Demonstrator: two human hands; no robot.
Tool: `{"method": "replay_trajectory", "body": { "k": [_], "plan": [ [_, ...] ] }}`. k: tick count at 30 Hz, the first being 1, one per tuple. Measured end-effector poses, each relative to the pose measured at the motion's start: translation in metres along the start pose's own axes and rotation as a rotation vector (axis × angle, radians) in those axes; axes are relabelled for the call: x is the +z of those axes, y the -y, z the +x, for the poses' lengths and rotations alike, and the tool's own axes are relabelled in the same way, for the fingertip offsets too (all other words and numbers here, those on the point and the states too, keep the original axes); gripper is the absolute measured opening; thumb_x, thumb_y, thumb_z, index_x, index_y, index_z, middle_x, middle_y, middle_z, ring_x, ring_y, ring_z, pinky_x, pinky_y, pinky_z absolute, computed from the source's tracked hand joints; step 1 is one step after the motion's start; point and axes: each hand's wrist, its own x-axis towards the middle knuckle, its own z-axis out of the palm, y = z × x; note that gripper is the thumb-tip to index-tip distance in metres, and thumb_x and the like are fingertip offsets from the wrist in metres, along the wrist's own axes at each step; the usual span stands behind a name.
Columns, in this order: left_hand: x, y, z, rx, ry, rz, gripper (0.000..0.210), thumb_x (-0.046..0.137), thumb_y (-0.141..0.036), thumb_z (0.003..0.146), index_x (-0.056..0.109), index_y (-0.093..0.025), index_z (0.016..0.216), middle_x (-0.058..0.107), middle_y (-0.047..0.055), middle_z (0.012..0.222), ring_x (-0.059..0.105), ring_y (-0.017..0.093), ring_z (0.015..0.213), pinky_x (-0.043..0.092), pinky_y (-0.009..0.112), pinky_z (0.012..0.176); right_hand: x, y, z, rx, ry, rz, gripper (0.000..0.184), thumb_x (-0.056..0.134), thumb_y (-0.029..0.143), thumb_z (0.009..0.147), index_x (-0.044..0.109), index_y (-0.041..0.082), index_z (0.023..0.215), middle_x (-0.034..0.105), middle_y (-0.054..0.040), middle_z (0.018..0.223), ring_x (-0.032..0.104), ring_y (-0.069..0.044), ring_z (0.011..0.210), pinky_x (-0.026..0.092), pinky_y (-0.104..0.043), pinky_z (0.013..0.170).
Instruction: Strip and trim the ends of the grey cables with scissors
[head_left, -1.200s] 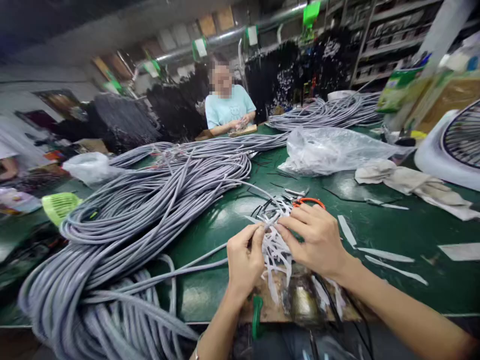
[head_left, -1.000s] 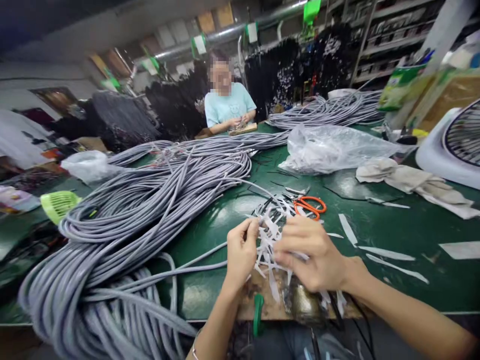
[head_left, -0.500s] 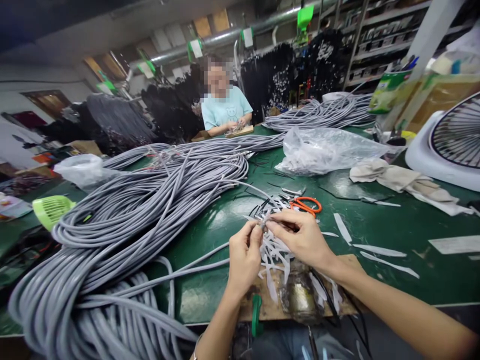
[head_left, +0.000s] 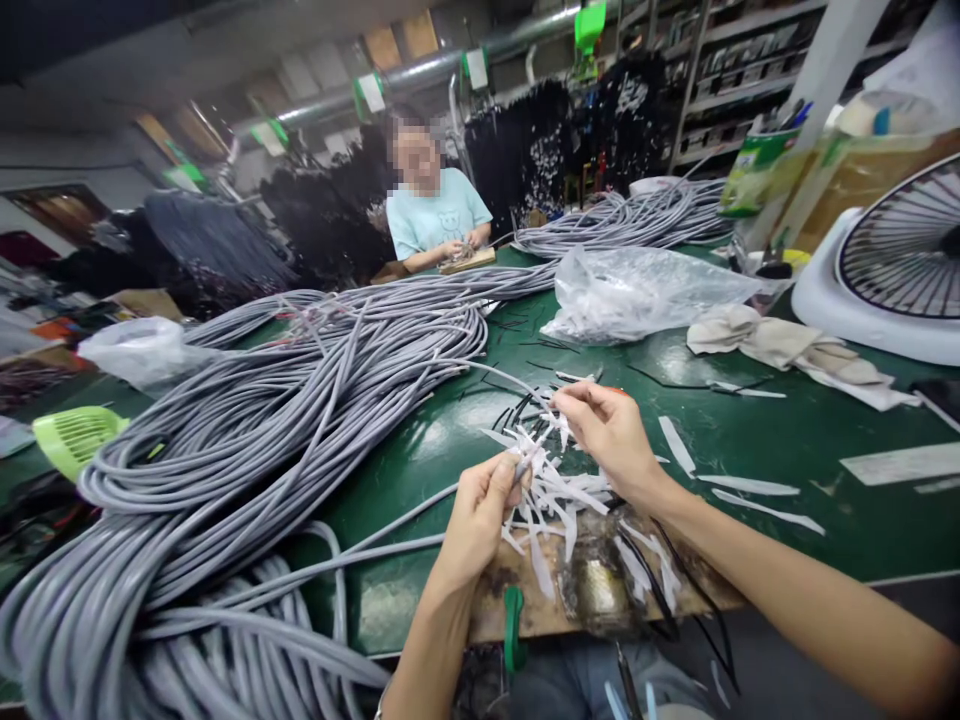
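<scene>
My left hand (head_left: 477, 512) is closed, thumb and fingers pinching a grey cable (head_left: 520, 469) near its end, which points up to the right. Up and to the right of it is my right hand (head_left: 616, 440), its thumb and index finger pinched together; whatever is between them is too small to make out. White paper-like strips (head_left: 541, 572) lie heaped beneath and between both hands, partly over a wooden board (head_left: 517, 610). Behind my right hand, only a sliver of the orange-handled scissors shows.
A large coil of grey cables (head_left: 247, 440) fills the left of the green table (head_left: 757, 430). Ahead are a clear plastic bag (head_left: 637, 290), a cloth (head_left: 795, 350) and a white fan (head_left: 847, 290). Across the table sits a person in a light blue shirt (head_left: 442, 215).
My right hand has parted from my left, moving up and right, and now covers most of the scissors. My left hand has dropped slightly with the cable. The view has shifted a little.
</scene>
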Motion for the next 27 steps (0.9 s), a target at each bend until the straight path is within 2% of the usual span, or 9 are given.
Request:
{"method": "replay_trajectory", "body": {
  "k": [2, 4, 6, 8, 10, 14, 19, 24, 27],
  "plan": [
    [0.000, 0.001, 0.000, -0.022, 0.001, -0.028, 0.038, 0.040, -0.044, 0.088, 0.039, -0.017, 0.061, 0.025, -0.007, 0.053, 0.016, 0.007, 0.045, 0.012, 0.022, 0.042, -0.005, 0.007, -0.003, -0.032, 0.191, 0.079, 0.026, 0.058, 0.035, 0.076, 0.060, 0.017, 0.094, 0.054, 0.0008, 0.077, 0.033, -0.004, 0.045, 0.028, -0.019, 0.041],
    [-0.001, 0.002, -0.001, -0.039, 0.018, -0.063, 0.039, 0.043, -0.046, 0.086, 0.038, -0.017, 0.060, 0.024, -0.007, 0.053, 0.015, 0.006, 0.046, 0.012, 0.022, 0.042, -0.008, 0.014, -0.005, -0.102, 0.404, 0.074, 0.038, 0.065, 0.031, 0.072, 0.057, 0.023, 0.108, 0.053, -0.0007, 0.091, 0.035, -0.003, 0.048, 0.027, -0.017, 0.041],
    [-0.001, 0.002, -0.001, -0.056, 0.045, -0.090, 0.041, 0.045, -0.048, 0.084, 0.037, -0.017, 0.059, 0.023, -0.007, 0.053, 0.014, 0.006, 0.046, 0.012, 0.022, 0.042, -0.010, 0.018, -0.007, -0.186, 0.541, 0.027, 0.035, 0.066, 0.027, 0.072, 0.060, 0.024, 0.106, 0.051, -0.0036, 0.102, 0.044, -0.006, 0.060, 0.032, -0.016, 0.045],
    [-0.003, 0.000, -0.002, -0.074, 0.069, -0.106, 0.041, 0.046, -0.048, 0.084, 0.037, -0.017, 0.059, 0.023, -0.007, 0.053, 0.014, 0.006, 0.046, 0.012, 0.021, 0.042, -0.009, 0.018, -0.006, -0.237, 0.588, 0.020, 0.018, 0.066, 0.027, 0.073, 0.067, 0.019, 0.090, 0.054, -0.0054, 0.099, 0.050, -0.009, 0.070, 0.037, -0.018, 0.051],
    [-0.004, -0.001, -0.003, -0.083, 0.077, -0.123, 0.041, 0.046, -0.049, 0.084, 0.038, -0.016, 0.059, 0.023, -0.007, 0.053, 0.014, 0.006, 0.046, 0.012, 0.021, 0.041, -0.004, 0.014, -0.006, -0.216, 0.541, 0.066, 0.015, 0.068, 0.031, 0.071, 0.069, 0.016, 0.074, 0.059, -0.0046, 0.081, 0.052, -0.011, 0.065, 0.039, -0.020, 0.052],
    [-0.003, -0.001, -0.003, -0.062, 0.042, -0.178, 0.040, 0.045, -0.048, 0.085, 0.040, -0.016, 0.061, 0.023, -0.007, 0.053, 0.014, 0.006, 0.046, 0.012, 0.020, 0.041, 0.009, 0.010, -0.012, -0.141, 0.266, 0.129, 0.024, 0.072, 0.036, 0.065, 0.063, 0.015, 0.057, 0.056, 0.0000, 0.053, 0.049, -0.010, 0.049, 0.039, -0.022, 0.046],
    [0.002, 0.000, -0.001, -0.038, -0.028, -0.261, 0.034, 0.048, -0.047, 0.083, 0.046, -0.016, 0.072, 0.024, -0.009, 0.052, 0.014, 0.005, 0.043, 0.013, 0.018, 0.039, 0.014, 0.014, -0.020, -0.352, 0.116, -0.100, 0.010, 0.064, 0.020, 0.074, 0.064, 0.017, 0.065, 0.061, -0.0013, 0.061, 0.053, -0.011, 0.054, 0.041, -0.023, 0.052],
    [0.007, -0.002, -0.001, 0.072, -0.163, -0.170, 0.022, 0.054, -0.036, 0.084, 0.059, -0.014, 0.086, 0.037, -0.006, 0.052, 0.027, 0.005, 0.045, 0.023, 0.016, 0.043, 0.002, 0.012, -0.013, -0.185, -0.008, -0.143, 0.011, 0.056, 0.026, 0.080, 0.056, 0.017, 0.073, 0.056, 0.0011, 0.066, 0.050, -0.009, 0.051, 0.037, -0.019, 0.045],
    [0.008, 0.000, -0.002, 0.077, -0.231, -0.165, 0.026, 0.055, -0.032, 0.083, 0.062, -0.017, 0.103, 0.048, -0.003, 0.061, 0.034, 0.005, 0.047, 0.027, 0.016, 0.044, -0.009, 0.012, -0.012, -0.200, -0.129, -0.317, 0.016, 0.057, 0.034, 0.080, 0.053, 0.018, 0.082, 0.052, 0.0024, 0.065, 0.048, -0.008, 0.050, 0.035, -0.020, 0.047]
  ]
}}
